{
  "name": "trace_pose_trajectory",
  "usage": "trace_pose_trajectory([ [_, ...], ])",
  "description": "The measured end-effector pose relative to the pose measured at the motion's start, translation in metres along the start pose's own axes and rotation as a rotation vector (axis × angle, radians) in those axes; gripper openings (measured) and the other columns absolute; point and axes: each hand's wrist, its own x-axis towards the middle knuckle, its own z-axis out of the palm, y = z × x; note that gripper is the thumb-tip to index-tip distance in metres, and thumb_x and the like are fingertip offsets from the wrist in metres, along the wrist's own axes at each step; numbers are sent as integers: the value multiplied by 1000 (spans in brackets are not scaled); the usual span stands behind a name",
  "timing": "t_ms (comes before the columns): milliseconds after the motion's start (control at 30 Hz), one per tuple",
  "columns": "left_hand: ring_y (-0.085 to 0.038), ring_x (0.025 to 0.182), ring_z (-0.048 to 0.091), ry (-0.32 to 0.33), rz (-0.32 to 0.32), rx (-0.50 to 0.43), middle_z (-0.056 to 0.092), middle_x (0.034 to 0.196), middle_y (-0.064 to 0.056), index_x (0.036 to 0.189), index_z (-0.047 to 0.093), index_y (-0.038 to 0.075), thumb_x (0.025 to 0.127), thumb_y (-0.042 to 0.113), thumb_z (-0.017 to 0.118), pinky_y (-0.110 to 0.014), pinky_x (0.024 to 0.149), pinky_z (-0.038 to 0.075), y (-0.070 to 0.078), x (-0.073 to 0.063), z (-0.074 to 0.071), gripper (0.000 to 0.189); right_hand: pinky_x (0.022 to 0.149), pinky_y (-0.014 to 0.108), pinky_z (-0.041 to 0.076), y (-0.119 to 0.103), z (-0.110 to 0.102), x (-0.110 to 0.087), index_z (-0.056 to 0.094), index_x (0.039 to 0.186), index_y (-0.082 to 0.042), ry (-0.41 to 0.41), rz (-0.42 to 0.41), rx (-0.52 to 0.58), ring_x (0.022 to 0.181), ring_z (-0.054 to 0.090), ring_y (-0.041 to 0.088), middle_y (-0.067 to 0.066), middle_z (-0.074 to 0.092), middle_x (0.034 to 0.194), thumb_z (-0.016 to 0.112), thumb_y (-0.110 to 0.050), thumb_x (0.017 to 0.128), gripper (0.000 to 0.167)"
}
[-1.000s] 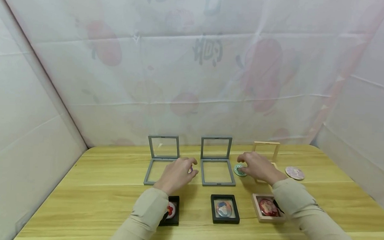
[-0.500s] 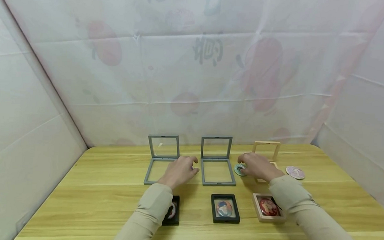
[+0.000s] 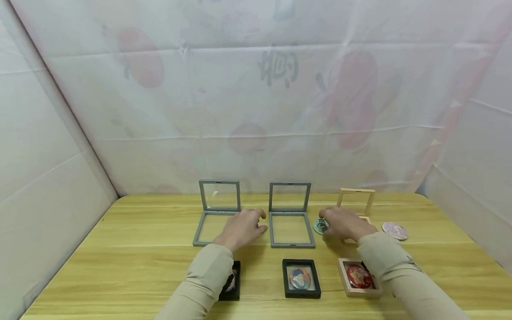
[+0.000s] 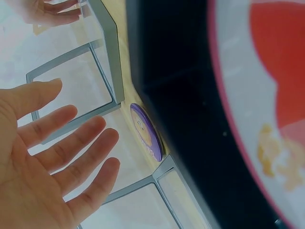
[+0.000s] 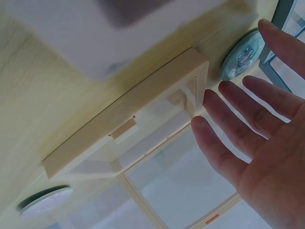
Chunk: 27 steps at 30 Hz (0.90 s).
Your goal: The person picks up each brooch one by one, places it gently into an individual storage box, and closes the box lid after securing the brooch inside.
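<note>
My left hand hovers between two grey hinged frames, the left one and the middle one. In the left wrist view its fingers spread loosely, holding nothing, beside a round purple-edged badge on the table; the hand hides that badge in the head view. My right hand is over a beige hinged frame, with its lid raised. A green round badge lies by its fingertips. The right wrist view shows those fingers extended and apart, with nothing in them.
A pale purple badge lies right of the beige frame. Nearer me are a black frame with a red-flower badge, a second black frame with a badge, and a pink frame with a red badge. A white curtain hangs behind.
The left forearm has shifted slightly right, and the bit of purple badge seen between the left fingers is now hidden. The right hand has moved only slightly.
</note>
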Motion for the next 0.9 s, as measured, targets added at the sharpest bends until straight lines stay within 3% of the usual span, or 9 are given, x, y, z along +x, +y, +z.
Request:
trace_pose_trajectory([
  [200, -18, 80, 67, -1, 1, 0, 72, 101, -10, 122, 69, 4, 99, 19, 68, -32, 64, 54, 0, -1, 1, 27, 89, 53, 52, -1, 1, 1, 59, 126, 10, -19, 16, 3, 106, 60, 37, 21, 62, 118, 82, -13, 82, 55],
  [367, -19, 82, 69, 2, 4, -3, 72, 104, -12, 121, 69, 4, 99, 18, 68, -33, 64, 55, 1, -2, 1, 27, 82, 47, 53, 1, 2, 4, 61, 122, 9, -15, 10, -14, 97, 59, 29, 16, 63, 111, 83, -13, 82, 51],
  [700, -20, 83, 67, 5, -2, -21, 71, 110, -14, 124, 68, 4, 100, 20, 67, -35, 66, 55, 7, -2, -5, 28, 78, 45, 54, 3, 4, 7, 66, 116, 6, 32, -74, -87, 91, 61, 26, 13, 65, 105, 83, -10, 82, 41],
  [900, -24, 93, 69, 11, 6, -14, 71, 113, -14, 125, 68, 5, 101, 20, 66, -39, 75, 57, 12, -1, -11, 29, 80, 46, 54, 4, 5, 7, 66, 115, 5, 52, -100, -106, 93, 64, 29, 15, 66, 106, 82, -8, 82, 39],
])
